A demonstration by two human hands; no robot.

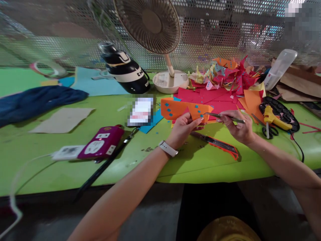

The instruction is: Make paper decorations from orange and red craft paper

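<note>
An orange paper piece (173, 109) with several small blue diamonds on it is pinched in my left hand (182, 130), held above the green table. My right hand (239, 129) grips metal tweezers (233, 118) whose tips reach the paper's right part, close to a blue diamond. Whether the tips hold a diamond is too small to tell. Below the hands, an orange-and-black utility knife (218, 144) lies on the table. Red paper sheets (195, 97) are spread behind the orange piece.
A fan (170, 82), a black bottle (130, 73) and folded paper shapes (225, 73) stand at the back. A phone (140, 111), purple power bank (101, 142) and black strap (107, 165) lie left. A yellow glue gun (276, 118), scissors (269, 131) and clear bottle (281, 68) are right.
</note>
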